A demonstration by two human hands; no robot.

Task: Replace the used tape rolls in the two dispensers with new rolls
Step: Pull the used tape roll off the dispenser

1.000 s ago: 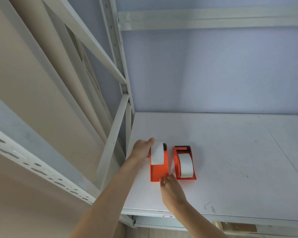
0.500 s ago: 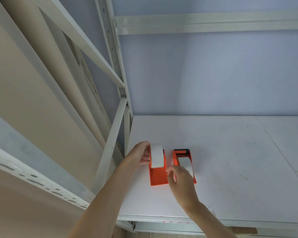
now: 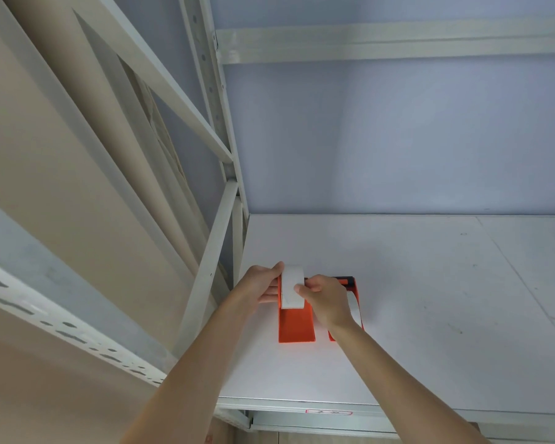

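With my left hand (image 3: 263, 288) and right hand (image 3: 326, 299) both clamped on the white roll (image 3: 292, 290) sitting in the left dispenser (image 3: 297, 328), I risked dragging that light dispenser across the shelf (image 3: 430, 315).

Pale wall (image 3: 398, 139) behind white shelf (image 3: 430, 315), perhaps metal-framed.

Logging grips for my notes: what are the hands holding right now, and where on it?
Both hands grip the white tape roll in the left orange dispenser: left hand on its left side, right hand on its right.
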